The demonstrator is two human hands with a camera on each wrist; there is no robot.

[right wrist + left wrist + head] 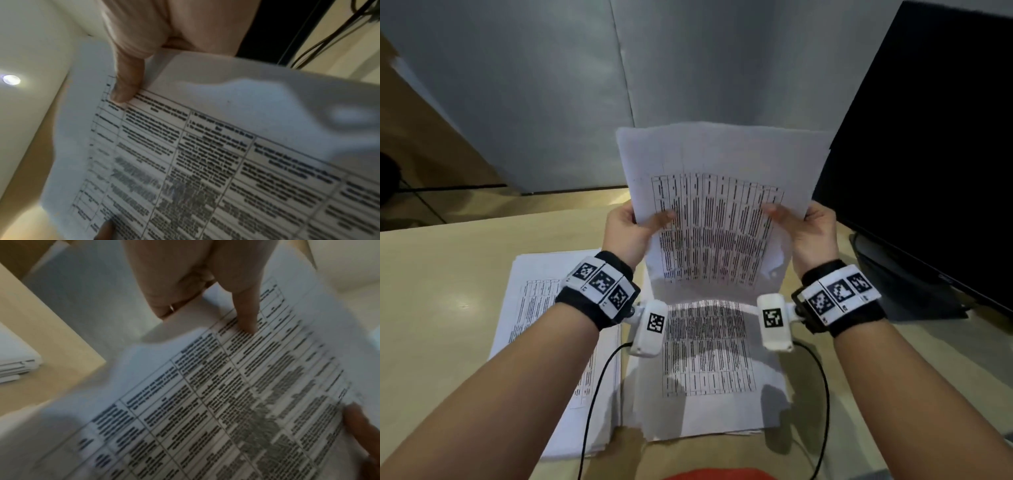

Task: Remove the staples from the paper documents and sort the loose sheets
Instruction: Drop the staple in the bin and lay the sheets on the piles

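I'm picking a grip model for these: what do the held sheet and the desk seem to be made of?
Held sheet: thin matte office paper; it bows between both hands and print ghosts through. Desk: looks like smooth beige laminate, with a soft sheen and no visible grain, though the core is hidden.

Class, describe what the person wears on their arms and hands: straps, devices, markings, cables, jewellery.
Both forearms are bare, no sleeves. Each wrist carries a black band with white tiles bearing black-and-white square codes. A white camera pod, also coded, hangs under each wrist, trailing a black cable. A ring shows on a left hand finger.
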